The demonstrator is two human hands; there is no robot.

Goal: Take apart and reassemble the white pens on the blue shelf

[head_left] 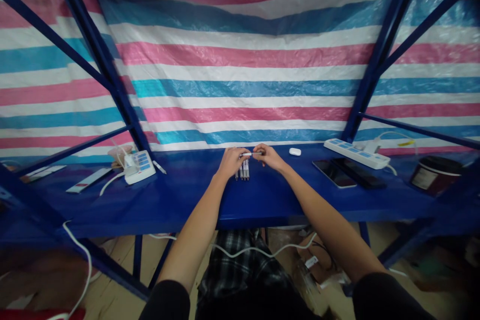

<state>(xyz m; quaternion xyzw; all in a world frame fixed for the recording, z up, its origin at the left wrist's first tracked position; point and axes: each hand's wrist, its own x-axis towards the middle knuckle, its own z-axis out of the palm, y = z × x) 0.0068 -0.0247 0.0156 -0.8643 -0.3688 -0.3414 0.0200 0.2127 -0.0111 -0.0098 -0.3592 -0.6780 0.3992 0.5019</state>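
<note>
One slim pen [245, 154], white toward the left and darker toward the right, is held level above the blue surface [187, 195], near its far edge and roughly midway along it. The left hand [230, 161] has its fingers closed on the white end, while the right hand [271, 157] pinches the darker end between thumb and fingers; the two hands are a little apart, with the middle of the barrel showing between them. Just below, on the nearer side, several similar pens [245, 172] lie side by side, pointing toward the person, their far ends partly hidden by the left hand. Beyond the right hand, a small white case [295, 151] rests near the back edge. Farther right are a white power strip [354, 153] with a plug in it, a dark-screened phone [333, 174], another flat dark device [358, 173] beside that, and a dark round container [435, 177] with a pale label. On the left, well apart from the hands, a short power strip [140, 167] stands next to a white stick-shaped item [159, 167] and a long pale flat piece [89, 180]. Behind everything hangs a striped sheet [243, 55] in pink, white and blue, framed by blue metal posts [386, 40].
</note>
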